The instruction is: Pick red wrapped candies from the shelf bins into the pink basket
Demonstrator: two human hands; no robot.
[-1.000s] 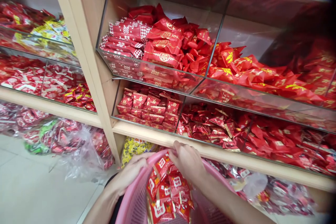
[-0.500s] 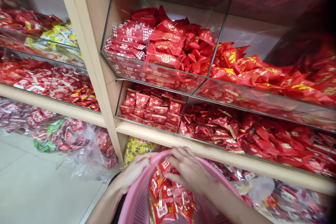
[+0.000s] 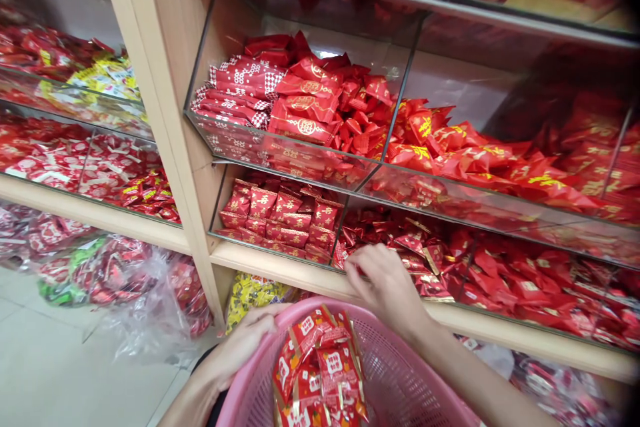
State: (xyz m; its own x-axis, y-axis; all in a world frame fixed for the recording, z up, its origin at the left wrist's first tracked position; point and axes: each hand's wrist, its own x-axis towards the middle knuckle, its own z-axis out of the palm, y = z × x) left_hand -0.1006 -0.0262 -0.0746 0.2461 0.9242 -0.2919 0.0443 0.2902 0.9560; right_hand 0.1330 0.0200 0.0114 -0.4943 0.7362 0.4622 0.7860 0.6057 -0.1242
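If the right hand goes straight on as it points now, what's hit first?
Probably the right hand meets the lower bin's clear front, then the small red packets behind it; depth is unclear, so possibly the wooden ledge first.

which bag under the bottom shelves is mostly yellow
The yellow bag between the wooden upright and the pink basket, just beyond the left hand; the others look mostly red.

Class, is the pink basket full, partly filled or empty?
Partly filled: red packets lie in the pink basket, and bare mesh shows to their right.
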